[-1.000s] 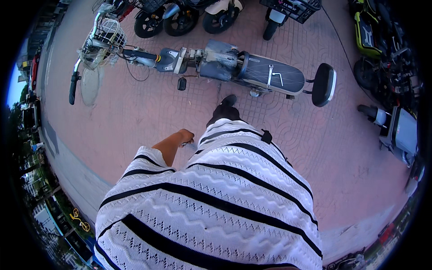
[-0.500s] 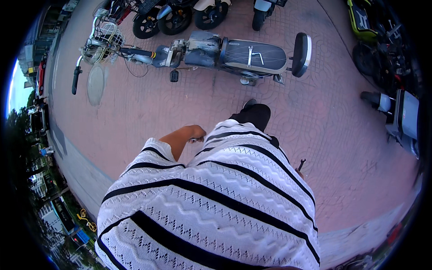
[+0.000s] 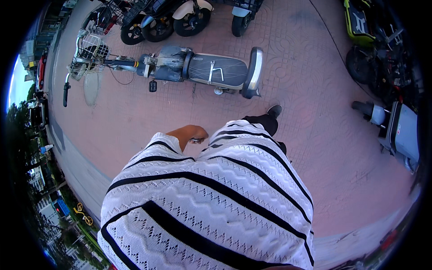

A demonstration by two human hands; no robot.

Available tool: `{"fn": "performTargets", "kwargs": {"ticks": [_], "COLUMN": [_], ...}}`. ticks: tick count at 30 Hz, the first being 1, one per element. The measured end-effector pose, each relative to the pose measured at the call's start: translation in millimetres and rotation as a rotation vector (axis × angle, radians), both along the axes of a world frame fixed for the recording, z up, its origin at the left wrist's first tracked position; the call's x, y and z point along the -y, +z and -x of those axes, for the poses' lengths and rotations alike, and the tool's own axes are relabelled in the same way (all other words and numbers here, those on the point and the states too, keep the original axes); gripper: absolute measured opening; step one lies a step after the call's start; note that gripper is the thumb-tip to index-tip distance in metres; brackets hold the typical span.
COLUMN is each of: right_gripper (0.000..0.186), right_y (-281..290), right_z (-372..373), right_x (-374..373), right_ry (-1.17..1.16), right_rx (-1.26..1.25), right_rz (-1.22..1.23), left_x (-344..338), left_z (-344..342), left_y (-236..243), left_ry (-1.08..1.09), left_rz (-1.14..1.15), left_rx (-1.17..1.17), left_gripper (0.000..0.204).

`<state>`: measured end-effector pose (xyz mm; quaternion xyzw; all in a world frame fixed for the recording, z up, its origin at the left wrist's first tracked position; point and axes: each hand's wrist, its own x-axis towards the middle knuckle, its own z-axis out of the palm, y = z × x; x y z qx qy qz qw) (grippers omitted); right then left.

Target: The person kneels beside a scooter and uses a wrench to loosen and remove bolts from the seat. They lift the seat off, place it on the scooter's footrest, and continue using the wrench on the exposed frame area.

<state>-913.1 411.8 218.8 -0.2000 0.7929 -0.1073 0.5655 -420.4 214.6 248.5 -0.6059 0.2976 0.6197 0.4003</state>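
My left hand [image 3: 197, 132] hangs by the front of my striped shirt, its fingers curled around a small shiny metallic thing that mostly hides in the fist. My right hand is out of sight behind the shirt. Ahead of me stands an electric bike [image 3: 170, 63], its handlebar to the left and its seat end to the right. On its long dark seat [image 3: 198, 67] lie a silver T-shaped wrench [image 3: 211, 71] and, touching or close beside it, an L-shaped metal key [image 3: 219, 72]. A white wire basket [image 3: 96, 50] sits at the handlebar.
Several parked scooters with black wheels [image 3: 157, 29] line the far side. On the right are a yellow-green scooter [image 3: 358, 22] and a grey one [image 3: 402, 126]. Reddish patterned paving [image 3: 144, 112] lies underfoot, with a round cover [image 3: 91, 87] by the bike's front.
The bike has shifted left in view as I step to the right. My right hand and the open-end wrench in it have gone out of sight. My left hand stays closed.
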Motion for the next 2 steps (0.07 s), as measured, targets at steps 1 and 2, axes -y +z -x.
{"fn": "performTargets", "kwargs": {"ticks": [1,2], "right_gripper": [0.02,0.02], "right_y": [0,3], "right_z": [22,46], "right_x": [10,17], "right_ry": [0.05,0.092], "right_rx": [-0.022,-0.051], "right_rz": [-0.016,-0.038], "left_x": [9,18], "left_z": [15,35], "left_y": [-1,4], "left_ry": [0.008,-0.017], "left_rz": [-0.043,-0.042], "left_rx": [-0.007,-0.019], "left_gripper": [0.028,0.027]}}
